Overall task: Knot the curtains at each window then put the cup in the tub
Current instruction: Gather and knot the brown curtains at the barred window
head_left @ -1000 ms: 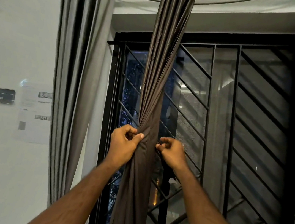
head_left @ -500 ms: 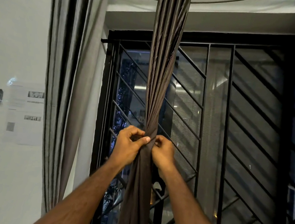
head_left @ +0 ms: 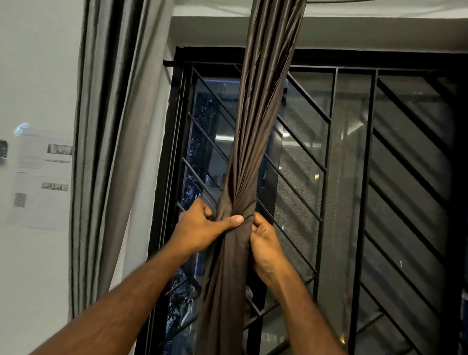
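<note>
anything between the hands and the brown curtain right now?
Nothing visible. The left hand and right hand both have a grip on the twisted brown curtain, which hangs in front of the window grille.

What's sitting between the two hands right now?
In the head view, only the gathered brown curtain: the left hand grips it from one side, the right hand from the other, at its twisted waist before the window grille.

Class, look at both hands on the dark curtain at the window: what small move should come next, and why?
Probably pull the fabric tighter. The left hand and the right hand each grip the brown curtain at a bunched waist, twisted above, hanging loose below. No finished knot shows, so cinching it likely comes first.
</note>
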{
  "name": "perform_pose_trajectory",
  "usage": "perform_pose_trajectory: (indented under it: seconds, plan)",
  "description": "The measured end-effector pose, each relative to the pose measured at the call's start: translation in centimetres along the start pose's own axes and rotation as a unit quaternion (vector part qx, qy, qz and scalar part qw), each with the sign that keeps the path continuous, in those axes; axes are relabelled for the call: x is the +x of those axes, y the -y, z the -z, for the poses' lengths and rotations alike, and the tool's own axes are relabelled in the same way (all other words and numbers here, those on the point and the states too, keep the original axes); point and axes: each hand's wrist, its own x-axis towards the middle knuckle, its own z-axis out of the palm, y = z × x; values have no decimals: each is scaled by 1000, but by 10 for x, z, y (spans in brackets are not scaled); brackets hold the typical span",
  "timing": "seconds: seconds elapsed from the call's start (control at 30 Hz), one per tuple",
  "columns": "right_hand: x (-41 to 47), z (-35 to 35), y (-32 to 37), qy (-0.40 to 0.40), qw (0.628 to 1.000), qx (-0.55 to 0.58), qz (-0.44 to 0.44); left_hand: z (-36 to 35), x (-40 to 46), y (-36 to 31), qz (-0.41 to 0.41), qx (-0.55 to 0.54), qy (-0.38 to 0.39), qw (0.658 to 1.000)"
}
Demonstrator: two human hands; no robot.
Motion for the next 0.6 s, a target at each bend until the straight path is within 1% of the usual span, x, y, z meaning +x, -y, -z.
perform_pose_trajectory:
  seconds: [0.07,0.1,0.13,0.17,0.2,0.27,0.3,0.33,0.37,0.4,0.43,0.47,0.5,0.53,0.6]
  plan:
    - [1,4,4,-4,999,-53,9,3,1,-6,41,76,46,995]
    - [2,7,8,-7,995,-100,17,4,1,-10,46,108,67,991]
    - [4,10,13,-13,986,-166,32,4,3,-15,41,138,74,987]
    - [7,13,19,-23,967,-249,55,3,5,-22,32,164,66,984]
    - [11,15,26,-34,936,-342,79,2,9,-29,25,185,49,981]
    - [16,14,41,-71,842,-526,90,0,15,-44,24,200,10,980]
    - [18,13,47,-99,794,-596,69,-2,18,-50,30,187,-1,982]
    - [20,11,52,-123,759,-639,28,-5,20,-53,38,159,-5,987]
    - [19,10,56,-129,754,-644,-32,-9,21,-53,48,120,-6,992]
    - [17,9,59,-122,788,-596,-96,-13,21,-52,58,77,-4,995]
    - [14,8,62,-111,842,-503,-159,-18,20,-49,63,35,-2,997]
    - [11,9,66,-100,892,-384,-218,-22,17,-47,65,-3,2,998]
    - [6,11,69,-88,928,-255,-259,-26,14,-44,65,-40,8,997]
    - [-1,12,71,-71,949,-130,-279,-28,11,-44,69,-83,20,994]
    - [-14,12,70,-54,957,57,-280,-32,7,-47,107,-192,64,973]
